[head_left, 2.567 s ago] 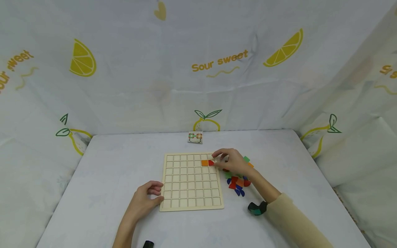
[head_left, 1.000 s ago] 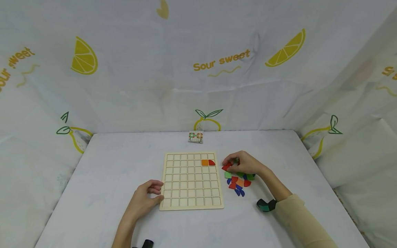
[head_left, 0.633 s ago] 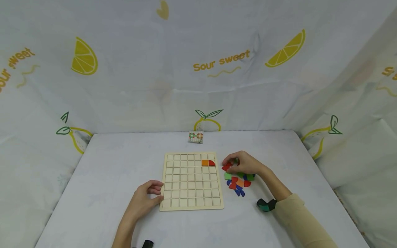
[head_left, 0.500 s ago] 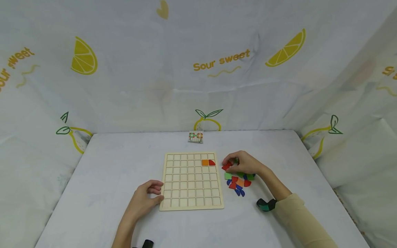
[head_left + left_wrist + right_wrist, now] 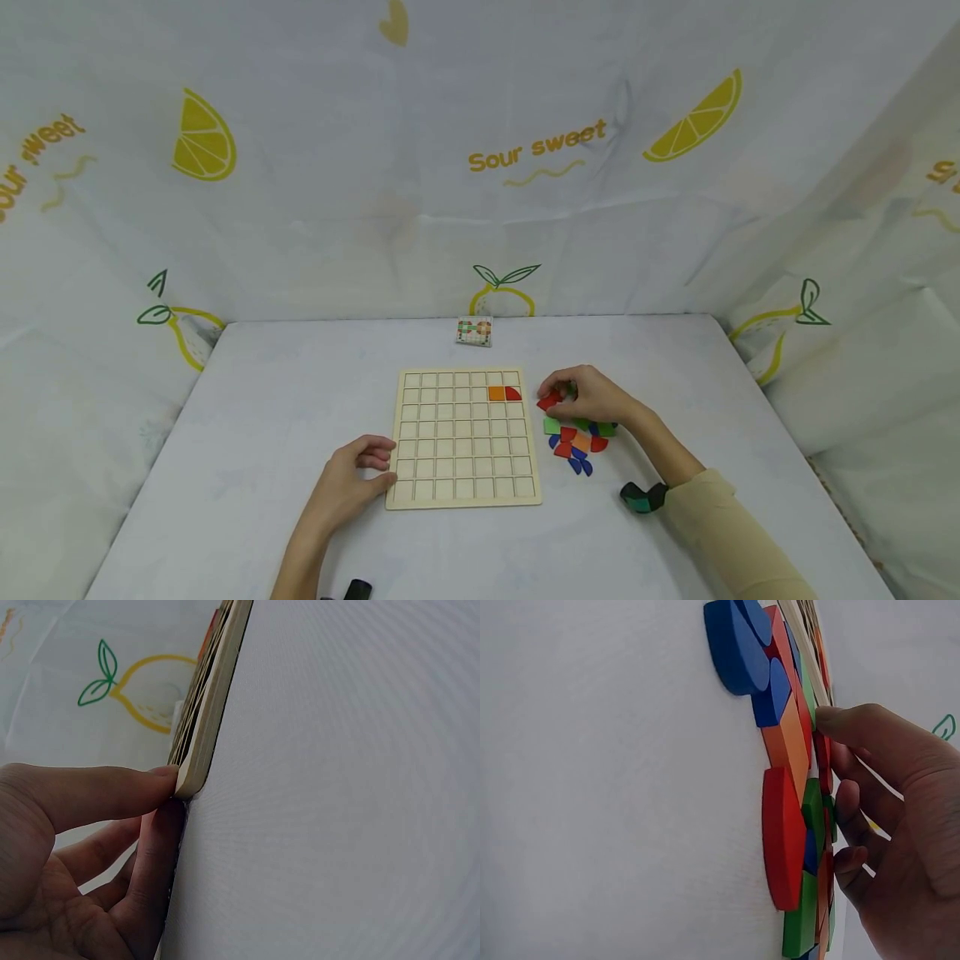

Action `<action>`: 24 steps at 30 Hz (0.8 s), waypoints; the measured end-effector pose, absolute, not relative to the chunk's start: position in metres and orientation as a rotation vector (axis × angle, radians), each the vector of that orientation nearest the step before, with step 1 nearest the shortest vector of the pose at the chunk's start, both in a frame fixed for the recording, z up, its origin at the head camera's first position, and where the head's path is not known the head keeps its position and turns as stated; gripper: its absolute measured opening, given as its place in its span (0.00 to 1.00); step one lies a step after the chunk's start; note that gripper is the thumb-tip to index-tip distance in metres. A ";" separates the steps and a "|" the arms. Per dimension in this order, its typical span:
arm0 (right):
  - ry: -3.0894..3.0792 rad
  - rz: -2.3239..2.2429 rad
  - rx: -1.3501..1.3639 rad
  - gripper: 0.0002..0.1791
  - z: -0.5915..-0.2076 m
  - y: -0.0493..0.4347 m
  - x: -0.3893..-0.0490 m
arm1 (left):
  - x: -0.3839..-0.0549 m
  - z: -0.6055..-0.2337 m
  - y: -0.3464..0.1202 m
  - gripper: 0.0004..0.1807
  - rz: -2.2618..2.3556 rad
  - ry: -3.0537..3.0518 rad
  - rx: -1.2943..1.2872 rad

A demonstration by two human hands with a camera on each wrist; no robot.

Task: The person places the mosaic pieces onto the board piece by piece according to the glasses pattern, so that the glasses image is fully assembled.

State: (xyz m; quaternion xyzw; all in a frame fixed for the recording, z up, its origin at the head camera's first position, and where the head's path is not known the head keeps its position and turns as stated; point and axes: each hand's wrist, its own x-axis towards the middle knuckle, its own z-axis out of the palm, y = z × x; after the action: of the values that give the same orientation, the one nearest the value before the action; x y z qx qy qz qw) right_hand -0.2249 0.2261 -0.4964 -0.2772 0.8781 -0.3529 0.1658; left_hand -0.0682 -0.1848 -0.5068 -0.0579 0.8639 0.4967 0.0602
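A pale wooden grid board (image 5: 462,493) lies flat on the table. An orange square (image 5: 496,393) and a red quarter-round piece (image 5: 513,393) sit side by side in its second row from the back, at the right. My left hand (image 5: 352,479) touches the board's left edge, thumb and fingers apart along it; the left wrist view shows the thumb (image 5: 112,796) against the corner. To the right of the board, my right hand (image 5: 588,395) pinches a red piece (image 5: 548,402) between thumb and fingers, low over the pile. The fingers hide part of its shape.
Loose blocks lie right of the board: an orange block (image 5: 786,742), a red rounded block (image 5: 780,840), green blocks (image 5: 552,426) and blue blocks (image 5: 581,467). A small patterned card (image 5: 474,331) lies behind the board. A black-and-green wrist strap (image 5: 643,497) is on the right forearm.
Since the oldest frame, my right hand has left the red quarter-round piece on the board and moved right to the pile. Over the last second nothing visibly moves; the left hand stays put.
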 end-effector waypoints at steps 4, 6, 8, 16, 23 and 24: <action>2.512 -1.016 -0.766 0.14 -0.496 0.225 -0.224 | -0.068 -0.507 -0.184 0.23 1.500 2.616 -0.182; 2.520 -1.028 -0.759 0.14 -0.496 0.225 -0.225 | -0.068 -0.508 -0.184 0.22 1.498 2.616 -0.189; 2.528 -1.037 -0.760 0.14 -0.495 0.223 -0.225 | -0.068 -0.507 -0.184 0.22 1.499 2.616 -0.195; 2.506 -1.083 -0.822 0.14 -0.489 0.207 -0.226 | -0.068 -0.507 -0.184 0.22 1.500 2.614 -0.184; 2.498 -1.095 -0.887 0.13 -0.487 0.185 -0.231 | -0.068 -0.506 -0.183 0.24 1.495 2.621 -0.177; 2.491 -1.099 -0.891 0.13 -0.487 0.182 -0.231 | -0.068 -0.506 -0.183 0.24 1.496 2.621 -0.176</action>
State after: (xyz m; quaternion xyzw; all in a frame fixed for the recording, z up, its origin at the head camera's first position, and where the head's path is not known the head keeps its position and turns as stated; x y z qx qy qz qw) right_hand -0.2315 0.1822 -0.4874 -0.3081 0.8613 -0.3799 0.1380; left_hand -0.0684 -0.1831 -0.5060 -0.0583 0.8655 0.4940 0.0594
